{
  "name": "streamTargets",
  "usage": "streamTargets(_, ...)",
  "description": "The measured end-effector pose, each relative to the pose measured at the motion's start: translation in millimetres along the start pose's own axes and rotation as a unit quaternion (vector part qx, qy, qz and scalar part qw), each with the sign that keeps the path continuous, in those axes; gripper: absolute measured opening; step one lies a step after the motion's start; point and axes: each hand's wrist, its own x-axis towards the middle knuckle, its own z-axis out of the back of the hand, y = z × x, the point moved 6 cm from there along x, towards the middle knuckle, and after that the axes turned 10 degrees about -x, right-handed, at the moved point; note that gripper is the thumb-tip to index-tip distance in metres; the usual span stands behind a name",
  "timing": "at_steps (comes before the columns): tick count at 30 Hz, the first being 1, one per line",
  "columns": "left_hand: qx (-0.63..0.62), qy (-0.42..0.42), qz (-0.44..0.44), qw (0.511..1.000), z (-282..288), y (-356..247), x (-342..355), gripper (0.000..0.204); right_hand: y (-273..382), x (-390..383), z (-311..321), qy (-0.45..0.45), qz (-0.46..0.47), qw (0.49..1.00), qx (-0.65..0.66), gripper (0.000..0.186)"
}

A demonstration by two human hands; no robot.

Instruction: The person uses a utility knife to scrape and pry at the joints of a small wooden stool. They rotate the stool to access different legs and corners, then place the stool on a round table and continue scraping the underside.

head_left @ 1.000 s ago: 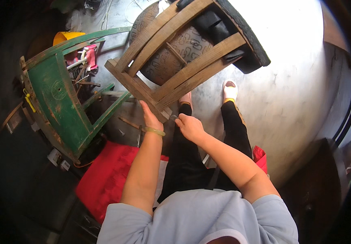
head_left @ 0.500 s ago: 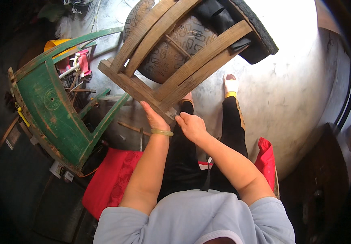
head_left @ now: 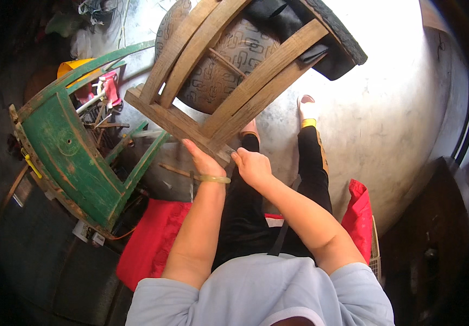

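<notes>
A bare wooden frame [head_left: 259, 92] with paired slats and a dark curved edge slants across the upper middle. Under its near crossbar, my left hand [head_left: 206, 163] cups the wood, a pale green bangle [head_left: 214, 179] at the wrist; some of its fingers are hidden. At the crossbar's near right end, my right hand [head_left: 253, 165] is closed, thumb and fingers pinching the corner by a small dark spot. Whether it holds something small there, I cannot make out. Behind the slats shows a rounded brown patterned surface [head_left: 212, 81], and black sheeting [head_left: 337, 64] hangs by the dark edge.
On the left lies a worn green wooden piece [head_left: 71, 146] with legs, a yellow-handled tool [head_left: 32, 164] along its edge. Pink and yellow items and several tools are behind it. Red cloth [head_left: 150, 244] is beside my left arm, more by my right. A wooden-handled tool [head_left: 174, 169] lies on the floor.
The wooden frame has shifted slightly left in the picture, with both hands keeping their places on it. The green piece appears shifted slightly too.
</notes>
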Motion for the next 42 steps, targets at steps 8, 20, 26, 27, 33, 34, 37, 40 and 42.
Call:
streamTargets(8,-0.007,0.003,0.01,1.0,-7.7,-2.2,-3.2,0.08,7.2,-7.3,5.2,0.004,-0.007,1.0,0.005,0.032)
streamTargets(20,-0.011,0.015,0.027,0.999,-4.7,0.4,-1.4,0.079,-2.6,-4.6,0.8,0.004,-0.032,0.999,0.018,0.033)
streamTargets(26,-0.013,0.014,0.007,1.0,3.7,3.4,6.0,0.079,-15.1,4.4,-7.2,-0.004,-0.045,0.998,0.045,0.032)
streamTargets(27,-0.015,0.018,0.011,1.0,5.1,4.3,7.9,0.079,-13.8,5.6,-6.1,-0.011,-0.039,0.999,0.025,0.032)
streamTargets(33,-0.018,0.036,0.022,0.999,-1.1,2.7,3.1,0.08,2.2,0.6,5.4,-0.043,0.008,0.999,-0.026,0.028)
streamTargets(34,-0.017,0.039,0.023,0.999,-2.1,2.4,2.9,0.08,3.3,0.4,6.5,-0.05,0.01,0.998,-0.035,0.028)
streamTargets(37,-0.024,0.029,0.027,0.999,-4.1,1.9,0.5,0.08,-7.9,7.1,-2.1,-0.097,-0.001,0.995,-0.034,0.027)
streamTargets(40,-0.004,0.003,0.015,1.0,-0.9,2.2,-8.0,0.081,-17.9,1.9,-0.2,-0.128,-0.022,0.988,-0.085,0.029)
streamTargets(42,-0.007,0.01,0.025,1.0,-1.1,1.7,2.9,0.081,-9.1,5.6,7.2,-0.126,0.001,0.99,-0.055,0.029)
